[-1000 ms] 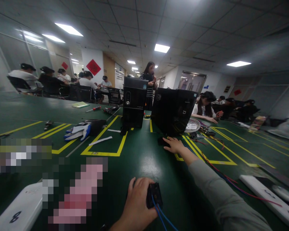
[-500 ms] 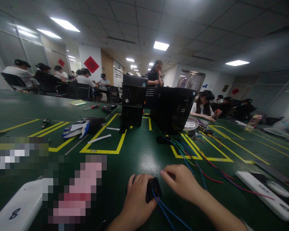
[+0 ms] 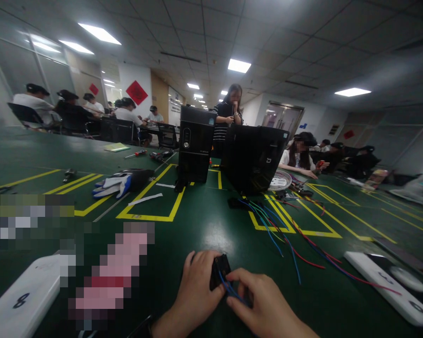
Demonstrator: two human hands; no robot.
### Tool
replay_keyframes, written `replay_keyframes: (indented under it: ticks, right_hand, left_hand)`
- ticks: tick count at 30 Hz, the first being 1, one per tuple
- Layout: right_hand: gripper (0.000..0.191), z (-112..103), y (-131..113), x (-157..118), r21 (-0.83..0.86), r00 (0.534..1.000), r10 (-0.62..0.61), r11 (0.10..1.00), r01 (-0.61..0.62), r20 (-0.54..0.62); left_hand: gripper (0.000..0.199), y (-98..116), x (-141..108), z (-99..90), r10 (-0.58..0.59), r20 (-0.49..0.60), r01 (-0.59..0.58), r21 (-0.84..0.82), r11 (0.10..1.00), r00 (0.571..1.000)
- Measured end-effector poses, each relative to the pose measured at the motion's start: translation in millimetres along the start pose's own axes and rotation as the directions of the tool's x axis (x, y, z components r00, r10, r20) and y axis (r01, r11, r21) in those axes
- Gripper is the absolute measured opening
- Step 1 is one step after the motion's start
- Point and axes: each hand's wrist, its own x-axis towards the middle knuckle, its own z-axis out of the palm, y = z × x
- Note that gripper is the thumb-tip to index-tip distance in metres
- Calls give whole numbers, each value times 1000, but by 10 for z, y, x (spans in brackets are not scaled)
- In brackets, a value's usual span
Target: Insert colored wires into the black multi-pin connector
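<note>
Low in the middle of the view, my left hand (image 3: 199,284) is wrapped round a small black block (image 3: 222,266) on the green table. Blue wires (image 3: 229,284) run out of the block's near side. My right hand (image 3: 259,298) is just right of the block, its thumb and forefinger closed round these blue wires close to where they leave the block. The block's left side is hidden by my left fingers.
Two black computer towers (image 3: 196,145) stand ahead. Loose coloured wires (image 3: 268,218) lie to the right, near a white basket (image 3: 280,180). Gloves (image 3: 118,185) lie left. White numbered devices (image 3: 24,293) flank my hands. People sit or stand beyond.
My right hand has come down and towards me from above right of the block, and has closed on the blue wires. My left hand still holds the block.
</note>
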Motion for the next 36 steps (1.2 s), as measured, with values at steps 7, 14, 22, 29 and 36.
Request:
replay_keyframes:
  ticks: [7,14,22,29,36]
  right_hand:
    - [16,1,3,-8,103,997,-70,992,74,-42]
    - [19,-94,42,13,85,997,-66,994,70,-51]
    - [26,-147,6,-42,-64,993,-119,991,120,16]
    - [25,-76,60,-41,-13,995,-71,997,70,-67]
    - [23,28,2,-42,41,988,-149,988,151,-33]
  left_hand:
    - [37,15,19,-24,-1,13,0,15,1000,1000]
    - [37,36,31,-76,-5,39,4,20,1000,999]
    - [36,30,17,-61,1,26,-1,8,1000,1000]
    - [36,16,31,-56,-11,14,11,1,1000,1000]
    - [38,-7,30,-40,2,1,-2,-6,1000,1000]
